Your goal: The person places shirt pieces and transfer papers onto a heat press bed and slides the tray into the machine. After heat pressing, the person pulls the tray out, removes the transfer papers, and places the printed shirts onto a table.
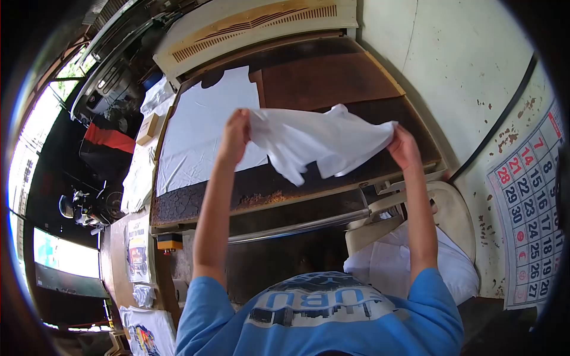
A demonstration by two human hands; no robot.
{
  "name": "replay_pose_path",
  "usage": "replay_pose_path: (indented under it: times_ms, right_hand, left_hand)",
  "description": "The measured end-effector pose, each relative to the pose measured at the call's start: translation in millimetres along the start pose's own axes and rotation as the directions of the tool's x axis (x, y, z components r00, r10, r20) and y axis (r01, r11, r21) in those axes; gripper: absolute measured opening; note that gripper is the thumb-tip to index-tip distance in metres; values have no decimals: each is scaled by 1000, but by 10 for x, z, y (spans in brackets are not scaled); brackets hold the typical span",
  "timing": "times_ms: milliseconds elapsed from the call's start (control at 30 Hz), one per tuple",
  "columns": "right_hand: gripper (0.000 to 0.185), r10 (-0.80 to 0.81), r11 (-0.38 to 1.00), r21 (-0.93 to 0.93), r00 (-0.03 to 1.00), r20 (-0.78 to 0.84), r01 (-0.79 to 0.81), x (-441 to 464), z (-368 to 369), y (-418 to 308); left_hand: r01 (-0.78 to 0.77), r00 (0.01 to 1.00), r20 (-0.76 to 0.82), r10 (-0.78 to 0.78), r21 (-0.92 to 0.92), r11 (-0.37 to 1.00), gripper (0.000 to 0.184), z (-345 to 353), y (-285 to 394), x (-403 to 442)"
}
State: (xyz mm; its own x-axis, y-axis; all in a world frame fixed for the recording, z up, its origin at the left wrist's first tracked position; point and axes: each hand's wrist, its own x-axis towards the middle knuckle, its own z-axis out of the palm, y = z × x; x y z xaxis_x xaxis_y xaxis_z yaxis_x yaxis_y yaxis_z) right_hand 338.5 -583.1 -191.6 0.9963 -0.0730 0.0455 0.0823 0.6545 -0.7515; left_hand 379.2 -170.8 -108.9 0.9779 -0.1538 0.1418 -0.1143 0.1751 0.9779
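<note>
My left hand (238, 135) and my right hand (405, 146) are closed on opposite ends of a white T-shirt (320, 139). It hangs loosely in folds between them, above the dark bed of a large press (332, 77). Its lower edge droops unevenly. Under and beyond my left hand, another white T-shirt (205, 127) lies spread flat on the bed. My fingertips are partly hidden by the fabric.
A brown sheet (332, 82) covers the bed's far right. White garments (386, 261) are heaped on a chair (454, 207) at right. Printed shirts (138, 249) lie on a side table at left. A calendar (528, 207) hangs on the right wall.
</note>
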Motion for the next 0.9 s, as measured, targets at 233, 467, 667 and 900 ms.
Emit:
replay_pose_path:
  times_ms: [233,467,667,900]
  right_hand:
    - [21,-206,950,307,857,472,60,356,204,-842]
    - [31,-242,957,-144,967,76,250,23,957,-1174]
    - [24,-114,993,49,947,300,104,-293,1153,-1166]
    - [27,25,891,-434,940,340,133,-308,1207,-1056]
  left_hand:
    - [-279,951,-163,261,-96,956,24,-410,1162,131]
    - [-371,927,-82,367,-38,928,30,-455,1727,-194]
    - [-224,975,47,219,218,950,52,-834,1682,-314]
    - [-266,964,123,236,409,873,42,-1039,1499,-310]
